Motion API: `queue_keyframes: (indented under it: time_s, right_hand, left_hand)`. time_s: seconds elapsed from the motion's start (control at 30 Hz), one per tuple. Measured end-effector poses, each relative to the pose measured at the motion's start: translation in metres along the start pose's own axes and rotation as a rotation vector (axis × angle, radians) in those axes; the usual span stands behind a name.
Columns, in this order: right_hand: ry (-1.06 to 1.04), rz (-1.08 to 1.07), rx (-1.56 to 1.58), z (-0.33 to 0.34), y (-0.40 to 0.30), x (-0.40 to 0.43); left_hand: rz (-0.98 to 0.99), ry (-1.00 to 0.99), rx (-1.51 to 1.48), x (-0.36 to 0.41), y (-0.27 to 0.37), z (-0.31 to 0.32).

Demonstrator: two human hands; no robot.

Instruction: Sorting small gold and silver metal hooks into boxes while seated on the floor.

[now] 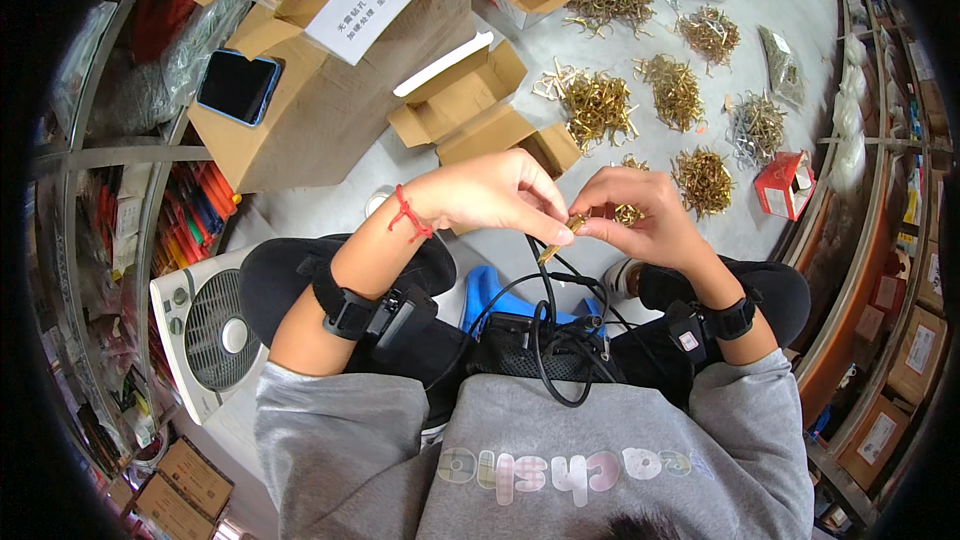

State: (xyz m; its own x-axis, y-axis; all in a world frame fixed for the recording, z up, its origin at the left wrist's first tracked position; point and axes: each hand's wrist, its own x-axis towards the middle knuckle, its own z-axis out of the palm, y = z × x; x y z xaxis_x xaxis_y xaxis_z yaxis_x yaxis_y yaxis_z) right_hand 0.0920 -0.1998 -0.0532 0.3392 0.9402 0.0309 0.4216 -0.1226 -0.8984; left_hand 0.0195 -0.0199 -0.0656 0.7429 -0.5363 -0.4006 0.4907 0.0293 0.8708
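My left hand (510,199) and my right hand (634,214) meet in front of me, above the floor. Between their fingertips is a small bundle of brass-coloured metal hooks (559,240), pinched by both thumbs and forefingers. The exact shape of the pieces is partly hidden by the fingers. Piles of similar hooks lie on the floor beyond: a large golden pile (598,109), another golden pile (703,181), a third (675,92) and a silvery pile (759,126). A smaller golden heap (628,214) shows just behind my right hand.
Open cardboard boxes (469,94) lie beyond my left hand. A phone (238,87) rests on a large carton (300,120) at left. A box fan (225,334) stands by my left knee, a red box (784,186) at right. Shelving lines both sides; black cables (541,330) hang before me.
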Motion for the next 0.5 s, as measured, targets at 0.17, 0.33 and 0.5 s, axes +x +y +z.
queue_keyframes:
  time_s: [0.17, 0.33, 0.5]
  right_hand:
    - [0.136, -0.109, -0.131, 0.007, -0.003, -0.001]
    - [0.233, -0.097, -0.286, 0.008, 0.004, -0.007]
    - [0.266, 0.03, -0.276, 0.02, 0.033, 0.003]
  left_hand:
    - [0.01, -0.016, 0.003, -0.004, 0.002, 0.0]
    - [0.02, 0.027, 0.023, 0.003, -0.002, -0.002]
    - [0.194, 0.381, 0.487, -0.016, 0.002, -0.023]
